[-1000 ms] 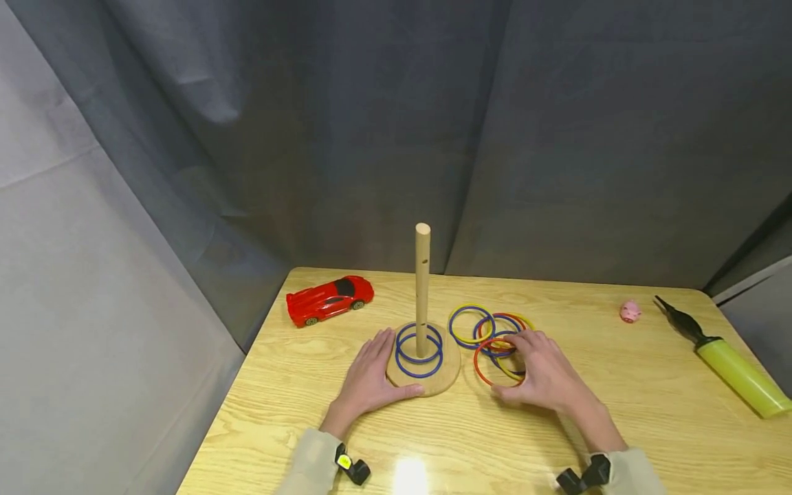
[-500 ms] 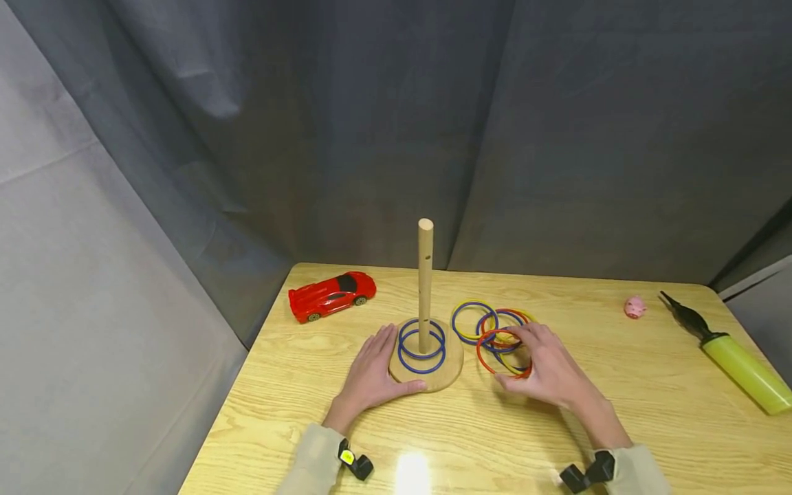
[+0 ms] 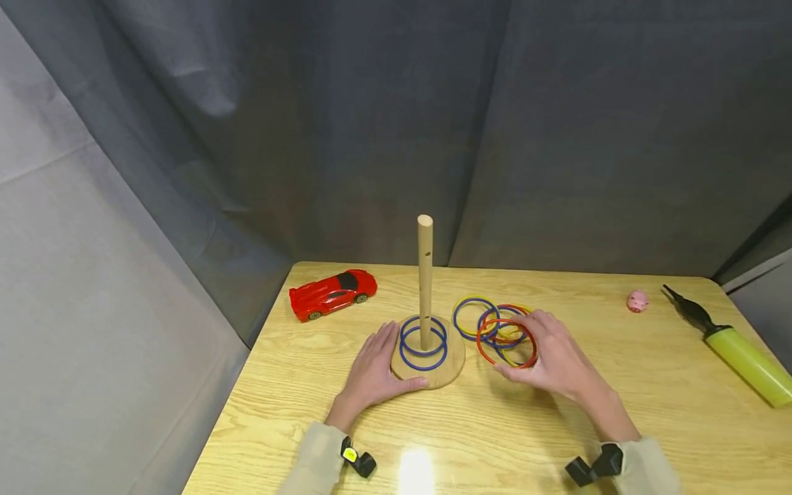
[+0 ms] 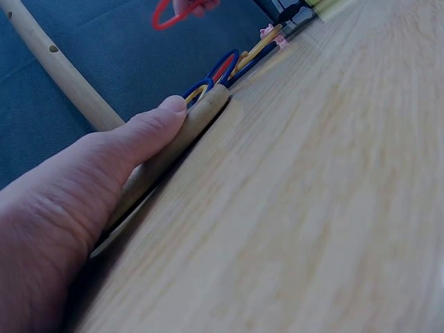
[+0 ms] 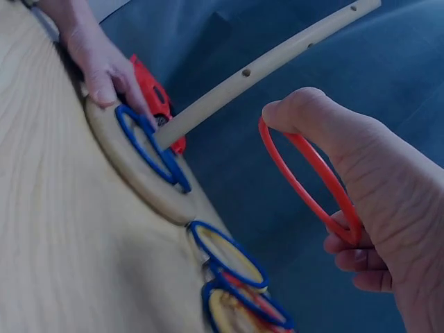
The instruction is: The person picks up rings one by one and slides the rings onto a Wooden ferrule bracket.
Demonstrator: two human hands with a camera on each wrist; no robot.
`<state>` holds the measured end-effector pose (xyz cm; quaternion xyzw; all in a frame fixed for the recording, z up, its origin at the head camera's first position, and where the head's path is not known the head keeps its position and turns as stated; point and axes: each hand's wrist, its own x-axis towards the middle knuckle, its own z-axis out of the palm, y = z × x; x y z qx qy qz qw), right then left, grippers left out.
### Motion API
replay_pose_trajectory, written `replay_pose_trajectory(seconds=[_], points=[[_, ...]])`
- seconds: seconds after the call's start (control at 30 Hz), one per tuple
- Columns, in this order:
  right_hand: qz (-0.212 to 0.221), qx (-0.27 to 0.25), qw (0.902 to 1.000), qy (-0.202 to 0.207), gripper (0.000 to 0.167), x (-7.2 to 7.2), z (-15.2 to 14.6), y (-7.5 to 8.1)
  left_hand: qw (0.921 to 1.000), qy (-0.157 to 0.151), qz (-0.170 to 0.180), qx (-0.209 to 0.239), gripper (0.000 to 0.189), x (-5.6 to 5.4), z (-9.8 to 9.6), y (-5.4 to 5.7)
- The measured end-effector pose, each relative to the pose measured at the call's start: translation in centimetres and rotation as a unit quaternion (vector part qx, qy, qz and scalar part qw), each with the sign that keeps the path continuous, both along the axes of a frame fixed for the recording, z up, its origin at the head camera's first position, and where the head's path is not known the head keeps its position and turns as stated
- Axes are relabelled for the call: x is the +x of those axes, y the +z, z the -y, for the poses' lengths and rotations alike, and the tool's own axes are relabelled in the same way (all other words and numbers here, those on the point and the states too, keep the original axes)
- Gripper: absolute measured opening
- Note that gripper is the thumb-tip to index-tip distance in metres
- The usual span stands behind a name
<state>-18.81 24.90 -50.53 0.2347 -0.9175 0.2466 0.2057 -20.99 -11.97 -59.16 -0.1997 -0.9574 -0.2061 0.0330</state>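
Observation:
In the head view my right hand [image 3: 553,355] pinches a red ring [image 3: 480,348] between thumb and fingers. The right wrist view shows this red ring [image 5: 295,186] tilted and raised above the table. A wooden post [image 3: 425,282] stands upright on a round wooden base [image 3: 454,368]. Two blue rings [image 3: 423,368] lie on that base around the post's foot. My left hand [image 3: 371,371] rests against the base's left and front edge, fingers straight along the side and thumb along the front rim. Several loose rings [image 3: 456,323] in blue, yellow and red overlap right of the base, partly behind the held ring.
A red toy car [image 3: 333,294] stands at the table's back left. Far to the right are a pink toy pig [image 3: 637,300] and a yellow-green hand pump [image 3: 749,364] with a black nozzle. A dark curtain [image 3: 371,137] hangs behind the wooden table [image 3: 495,440].
My right hand has lifted the red ring off the pile and slightly upward. The left hand has stayed at the base. The whole head view has shifted a little.

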Motion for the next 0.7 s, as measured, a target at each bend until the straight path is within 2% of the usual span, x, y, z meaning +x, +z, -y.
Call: replay_pose_trajectory(seconds=[0.3,0.57,0.7], points=[[-0.037,-0.023,0.9988,0.020,0.078,-1.2,0.4,3.1,1.0000,-0.001,-0.001,-0.003,0.135,-0.1,0.0,-0.1],[-0.023,-0.021,0.9992,0.026,0.080,-2.1,0.7,6.0,1.0000,0.001,-0.003,-0.001,0.136,-0.1,0.0,-0.1],[-0.036,-0.028,0.9979,0.045,0.080,-2.9,0.9,7.6,1.0000,0.001,0.000,0.002,0.136,-0.1,0.0,0.0]])
